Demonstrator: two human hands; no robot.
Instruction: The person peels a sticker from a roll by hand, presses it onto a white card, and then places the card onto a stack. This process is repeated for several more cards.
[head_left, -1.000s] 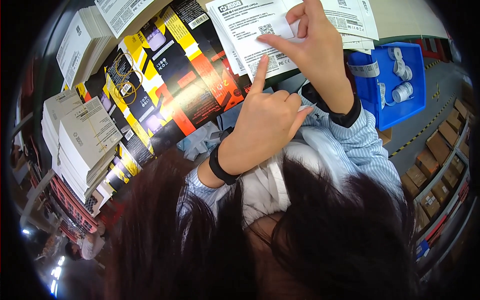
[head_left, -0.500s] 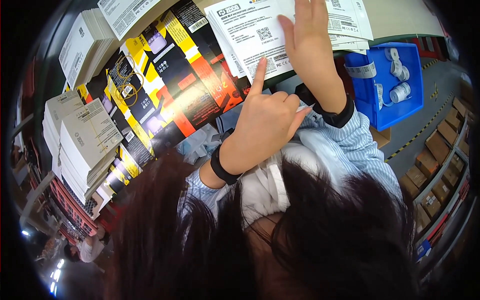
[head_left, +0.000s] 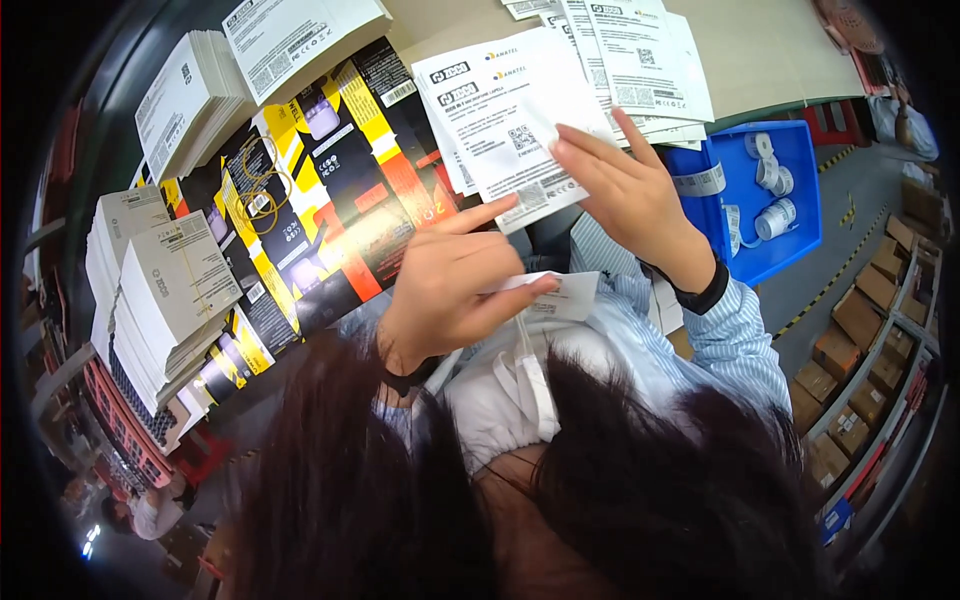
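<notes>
My left hand (head_left: 455,290) is closed, with a small white label sheet (head_left: 565,296) pinched by the thumb below the knuckles. Its index finger points out and touches the lower left corner of a white printed sheet (head_left: 490,145). That sheet bears a square code and lies slightly askew on matching ones. On the sheet's right side rest the spread, stretched fingers of my right hand (head_left: 640,205); the underside of this hand is hidden. Beyond it, more white printed sheets (head_left: 640,60) lie fanned out in an overlapping pile.
A blue bin (head_left: 770,245) with rolls of labels stands at the right. Black, yellow and orange printed packaging (head_left: 340,170) covers the left, with rubber bands (head_left: 258,195) on it. Stacks of white cards (head_left: 185,100) and grey-white cards (head_left: 180,270) stand farther left. Cardboard boxes (head_left: 855,310) line a shelf.
The top sheet has shifted toward me, off line with those beneath. My right hand has slid down to its side. The left hand has drawn back, showing more of the small label sheet.
</notes>
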